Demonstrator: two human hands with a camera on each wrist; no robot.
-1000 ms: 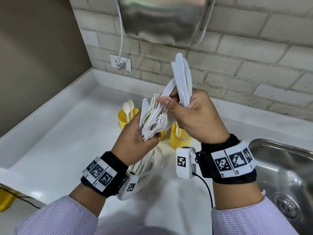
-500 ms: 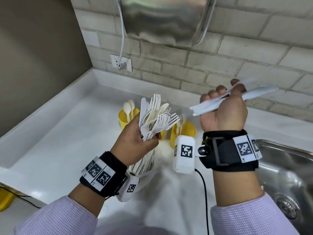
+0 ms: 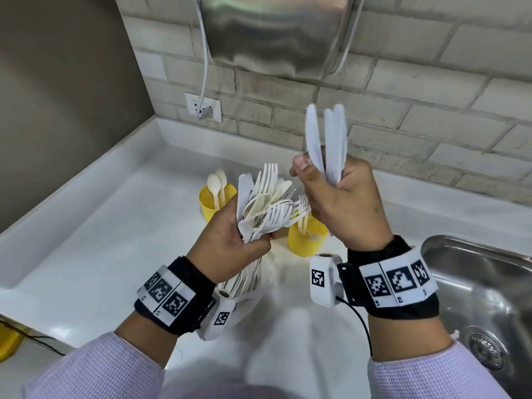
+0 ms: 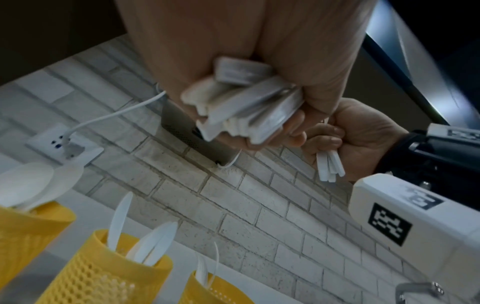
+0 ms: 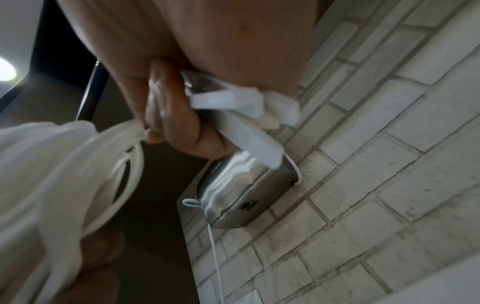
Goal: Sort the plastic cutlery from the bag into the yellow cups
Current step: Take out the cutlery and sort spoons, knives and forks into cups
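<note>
My left hand (image 3: 230,240) grips a mixed bundle of white plastic cutlery (image 3: 267,203), forks and spoons fanned upward; the left wrist view shows the handle ends (image 4: 241,98) bunched in the fist. My right hand (image 3: 342,197) holds several white knives (image 3: 328,139) upright, just right of the bundle, thumb out; their handle ends (image 4: 330,166) stick out below the fist. Three yellow mesh cups stand behind: one with spoons (image 3: 216,200), one with knives (image 4: 103,271) hidden behind my left hand in the head view, one with forks (image 3: 305,237). The clear bag (image 3: 247,286) lies under my left wrist.
White counter (image 3: 100,254) runs to a brick wall (image 3: 431,125). A steel sink (image 3: 489,298) is at the right. A metal hand dryer (image 3: 276,33) hangs above, its cord plugged into a socket (image 3: 203,106). A yellow object (image 3: 7,344) sits at the far left edge.
My right hand swung out to the right with the knives lying sideways, then came back beside the bundle with the knives upright. The left hand kept its bundle almost still.
</note>
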